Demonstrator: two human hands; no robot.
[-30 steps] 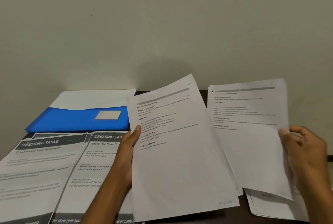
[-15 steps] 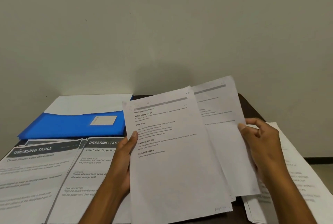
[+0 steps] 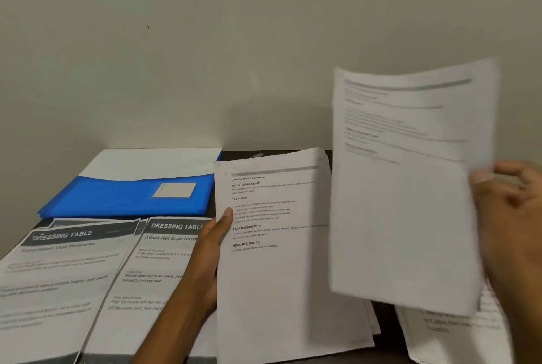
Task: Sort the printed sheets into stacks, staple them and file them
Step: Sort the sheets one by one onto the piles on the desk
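Note:
My left hand (image 3: 211, 249) grips the left edge of a thin stack of printed sheets (image 3: 281, 270), thumb on its top page headed "Dressing Table Top Cleaning". My right hand (image 3: 510, 217) pinches the right edge of a single printed sheet (image 3: 410, 187), held up and blurred, to the right of the stack and above it. Beneath that sheet, at the right edge of the table, lies another pile of sheets (image 3: 457, 331). Two stacks headed "DRESSING TABLE" lie side by side at the front left, one (image 3: 58, 275) further left, the other (image 3: 152, 270) partly under my left forearm.
A blue folder (image 3: 126, 202) with a white label lies open at the back left, a white sheet (image 3: 152, 161) in it. The dark table (image 3: 275, 154) stands against a plain wall. Its right edge is near the right pile.
My right hand has pulled one sheet away from behind the left-hand stack, swinging it up and to the right. The left hand keeps its grip on the stack.

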